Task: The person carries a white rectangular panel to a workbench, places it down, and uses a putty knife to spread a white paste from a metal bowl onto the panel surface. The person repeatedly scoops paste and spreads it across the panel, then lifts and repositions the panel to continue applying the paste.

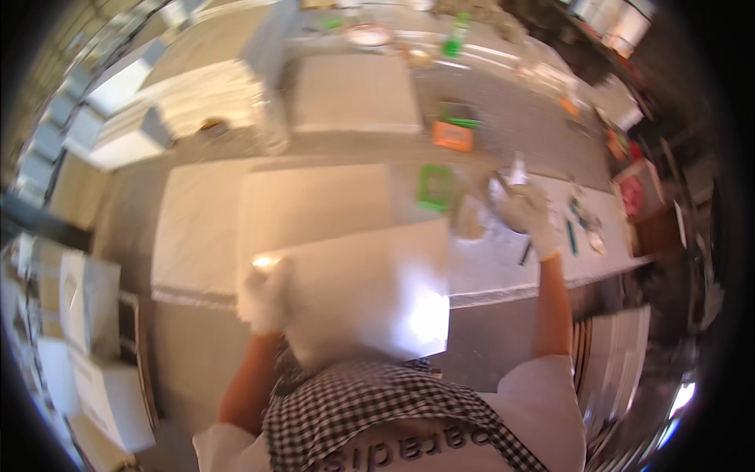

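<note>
A glossy pale sheet leans up in front of my chest, bright light reflecting off its lower right part. My left hand, in a white glove, grips its left edge. Beyond it, a second pale sheet lies flat on the table. Over on the right, my gloved right hand is curled at a round white thing with a dark rim. Motion blur hides what its fingers hold. Just left of that hand is a crumpled whitish cloth-like thing.
A green tray and an orange box sit beyond the sheet. Several small tools, one a teal stick, lie right of my right hand. A large wrapped stack stands far left, a pale slab at the back.
</note>
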Tool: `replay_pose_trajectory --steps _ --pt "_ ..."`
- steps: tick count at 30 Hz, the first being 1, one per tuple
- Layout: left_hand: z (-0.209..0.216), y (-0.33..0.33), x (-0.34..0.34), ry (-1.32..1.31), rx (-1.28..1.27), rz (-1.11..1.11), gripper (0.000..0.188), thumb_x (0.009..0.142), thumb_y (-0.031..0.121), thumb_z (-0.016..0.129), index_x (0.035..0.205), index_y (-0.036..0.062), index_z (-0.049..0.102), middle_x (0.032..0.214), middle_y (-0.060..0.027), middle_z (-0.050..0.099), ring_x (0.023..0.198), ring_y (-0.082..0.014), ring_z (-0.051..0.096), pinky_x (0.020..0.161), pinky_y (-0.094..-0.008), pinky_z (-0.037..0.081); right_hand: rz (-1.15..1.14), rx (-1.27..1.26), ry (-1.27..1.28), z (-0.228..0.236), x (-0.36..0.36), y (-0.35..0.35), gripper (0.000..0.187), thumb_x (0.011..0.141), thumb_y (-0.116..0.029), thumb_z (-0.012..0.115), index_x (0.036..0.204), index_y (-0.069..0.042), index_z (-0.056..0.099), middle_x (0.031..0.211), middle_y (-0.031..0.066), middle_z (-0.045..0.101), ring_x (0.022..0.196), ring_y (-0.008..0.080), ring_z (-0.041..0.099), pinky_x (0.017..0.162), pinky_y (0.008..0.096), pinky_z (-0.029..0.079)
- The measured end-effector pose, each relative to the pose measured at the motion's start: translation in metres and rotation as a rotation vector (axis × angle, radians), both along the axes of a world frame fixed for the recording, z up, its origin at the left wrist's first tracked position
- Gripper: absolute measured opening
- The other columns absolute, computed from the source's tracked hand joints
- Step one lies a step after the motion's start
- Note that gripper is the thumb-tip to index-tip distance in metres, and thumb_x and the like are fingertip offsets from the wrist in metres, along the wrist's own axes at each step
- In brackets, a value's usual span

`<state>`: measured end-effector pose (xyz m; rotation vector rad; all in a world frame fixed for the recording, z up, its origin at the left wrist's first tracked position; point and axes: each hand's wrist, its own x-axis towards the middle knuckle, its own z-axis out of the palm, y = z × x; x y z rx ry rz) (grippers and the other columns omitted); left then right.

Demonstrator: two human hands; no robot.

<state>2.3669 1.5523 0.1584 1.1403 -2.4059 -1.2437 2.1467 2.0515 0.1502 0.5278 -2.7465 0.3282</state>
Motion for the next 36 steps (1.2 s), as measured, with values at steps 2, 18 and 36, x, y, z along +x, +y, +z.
replay_pose_trajectory --steps 2,18,36 --pt "0.001 0.002 -0.002 0.067 0.191 -0.027 0.047 0.091 0.043 0.076 0.091 -0.0038 0.072 0.072 -0.0031 0.066 0.067 -0.0146 0.060 0.063 -0.0367 0.051 -0.146 -0.367 -0.120 -0.004 0.015 0.013 0.025 0.091 -0.026 0.070 0.104 -0.006 0.077 0.095 0.0152 0.076 0.089 0.0269 0.072 0.083 0.0372 0.055" --pt "0.005 0.011 -0.005 0.491 0.450 -0.189 0.053 0.098 0.031 0.074 0.133 -0.0068 0.059 0.103 -0.0114 0.073 0.088 -0.0166 0.069 0.079 -0.0303 0.056 -0.472 -0.773 -0.528 -0.010 0.034 0.022 0.023 0.092 -0.016 0.071 0.106 0.000 0.079 0.090 0.0019 0.074 0.087 0.0124 0.066 0.079 0.0301 0.052" --pt "0.000 0.006 -0.006 0.421 0.326 -0.142 0.045 0.093 0.036 0.076 0.109 -0.0051 0.066 0.076 -0.0032 0.064 0.066 -0.0130 0.056 0.063 -0.0292 0.049 -0.284 -0.830 -0.580 0.013 0.034 0.029 0.019 0.096 -0.019 0.068 0.099 -0.002 0.076 0.084 -0.0042 0.066 0.073 0.0071 0.055 0.059 0.0266 0.041"
